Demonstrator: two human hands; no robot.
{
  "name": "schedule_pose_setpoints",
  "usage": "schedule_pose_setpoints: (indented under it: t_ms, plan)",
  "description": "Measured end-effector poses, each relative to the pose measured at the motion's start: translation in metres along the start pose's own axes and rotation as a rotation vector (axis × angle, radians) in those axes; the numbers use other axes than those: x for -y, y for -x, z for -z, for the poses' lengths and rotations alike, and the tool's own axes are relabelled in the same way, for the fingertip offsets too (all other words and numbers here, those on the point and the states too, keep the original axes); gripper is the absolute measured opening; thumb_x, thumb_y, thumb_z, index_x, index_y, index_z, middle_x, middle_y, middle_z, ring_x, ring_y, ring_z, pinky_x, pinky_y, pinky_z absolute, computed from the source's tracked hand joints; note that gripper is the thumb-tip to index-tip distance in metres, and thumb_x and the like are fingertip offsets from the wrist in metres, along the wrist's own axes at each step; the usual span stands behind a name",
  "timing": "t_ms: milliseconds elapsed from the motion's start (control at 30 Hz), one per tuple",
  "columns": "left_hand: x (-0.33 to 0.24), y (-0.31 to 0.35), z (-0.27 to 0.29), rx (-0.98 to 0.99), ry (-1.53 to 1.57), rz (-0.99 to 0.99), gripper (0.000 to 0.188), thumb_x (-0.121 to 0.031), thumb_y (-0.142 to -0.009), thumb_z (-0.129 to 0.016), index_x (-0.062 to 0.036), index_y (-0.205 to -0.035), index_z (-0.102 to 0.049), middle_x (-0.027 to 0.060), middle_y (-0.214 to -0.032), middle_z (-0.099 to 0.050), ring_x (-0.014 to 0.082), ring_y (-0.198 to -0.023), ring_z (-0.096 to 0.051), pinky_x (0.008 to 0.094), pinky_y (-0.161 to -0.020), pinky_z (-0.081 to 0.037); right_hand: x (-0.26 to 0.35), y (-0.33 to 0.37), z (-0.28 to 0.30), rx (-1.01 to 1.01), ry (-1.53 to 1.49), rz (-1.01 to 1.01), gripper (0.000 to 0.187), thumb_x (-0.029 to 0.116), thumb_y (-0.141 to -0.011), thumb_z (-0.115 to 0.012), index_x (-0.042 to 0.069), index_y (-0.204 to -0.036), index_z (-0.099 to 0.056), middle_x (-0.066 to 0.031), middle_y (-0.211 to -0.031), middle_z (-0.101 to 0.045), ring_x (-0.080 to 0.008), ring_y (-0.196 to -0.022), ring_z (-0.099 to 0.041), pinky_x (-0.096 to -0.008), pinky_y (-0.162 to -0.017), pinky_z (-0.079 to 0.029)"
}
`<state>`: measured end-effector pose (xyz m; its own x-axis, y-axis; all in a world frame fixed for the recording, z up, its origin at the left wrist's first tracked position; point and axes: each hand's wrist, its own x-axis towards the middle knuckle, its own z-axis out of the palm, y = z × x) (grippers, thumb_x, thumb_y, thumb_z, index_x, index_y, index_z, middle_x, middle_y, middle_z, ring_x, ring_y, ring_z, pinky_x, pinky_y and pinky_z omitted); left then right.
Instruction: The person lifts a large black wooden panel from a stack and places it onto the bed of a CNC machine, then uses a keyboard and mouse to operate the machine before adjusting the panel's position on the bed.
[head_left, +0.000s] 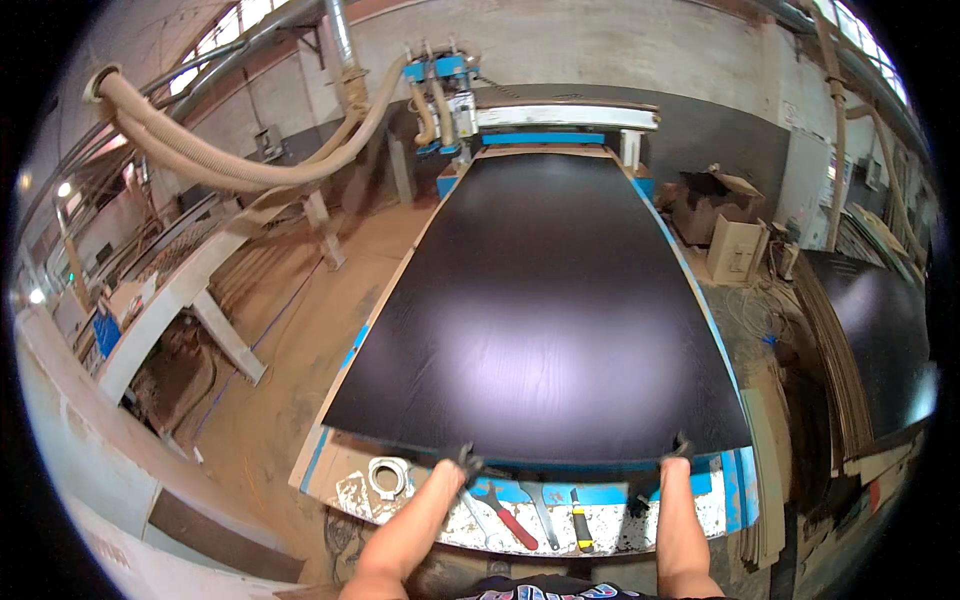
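Note:
A large dark sheet panel with a glossy wood-grain face lies along the machine bed. My left hand, in a dark glove, grips its near edge left of the middle. Farther right along that edge, my right hand, gloved too, holds the panel; the fingers under it are hidden. On the bed's worn near end lie a pale ring, a spanner partly behind my left forearm, a red-handled tool, a grey flat spanner and a yellow-and-black handled tool.
At the bed's far end stands the machine's gantry with a blue-topped head. A thick hose hangs at the left above a pale frame. Stacked dark sheets and cardboard boxes stand to the right.

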<state>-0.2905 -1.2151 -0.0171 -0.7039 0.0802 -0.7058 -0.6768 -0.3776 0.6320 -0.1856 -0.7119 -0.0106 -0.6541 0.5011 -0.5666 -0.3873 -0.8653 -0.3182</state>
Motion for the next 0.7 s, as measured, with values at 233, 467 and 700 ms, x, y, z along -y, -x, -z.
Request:
schedule_pose_setpoints:
  t_ms: [233, 467, 700]
  plan:
    - [-0.055, -0.029, -0.097, 0.169, -0.028, 0.050, 0.045, -0.045, -0.103, -0.028, -0.0191, -0.133, -0.050, 0.0043, -0.134, -0.060, 0.0258, -0.108, -0.065, 0.0491, -0.089, -0.051, -0.011, -0.054, -0.037, -0.051, 0.099, -0.109, 0.029, 0.021, -0.096, -0.052, 0.004, -0.120, -0.057, -0.0128, -0.124, -0.058, -0.0344, -0.116, -0.056, -0.0507, -0.097, -0.050]
    - [-0.087, -0.080, -0.088, 0.113, -0.080, 0.117, 0.032, -0.031, -0.096, -0.037, -0.0099, -0.081, -0.055, 0.0200, -0.084, -0.071, 0.0278, -0.059, -0.069, 0.0421, -0.043, -0.052, -0.085, -0.041, -0.072, 0.004, 0.513, -0.180, 0.022, 0.029, -0.095, -0.062, 0.013, -0.110, -0.059, -0.0065, -0.114, -0.062, -0.0293, -0.110, -0.060, -0.0463, -0.092, -0.054]
    - [-0.090, -0.075, -0.100, 0.151, -0.274, 0.160, 0.045, -0.041, -0.099, -0.029, -0.0025, -0.109, -0.051, 0.0215, -0.083, -0.071, 0.0288, -0.051, -0.064, 0.0411, -0.042, -0.047, -0.077, -0.047, -0.082, -0.112, 0.787, -0.133, 0.015, 0.032, -0.095, -0.062, 0.017, -0.096, -0.059, -0.0021, -0.083, -0.060, -0.0222, -0.077, -0.060, -0.0350, -0.064, -0.053]
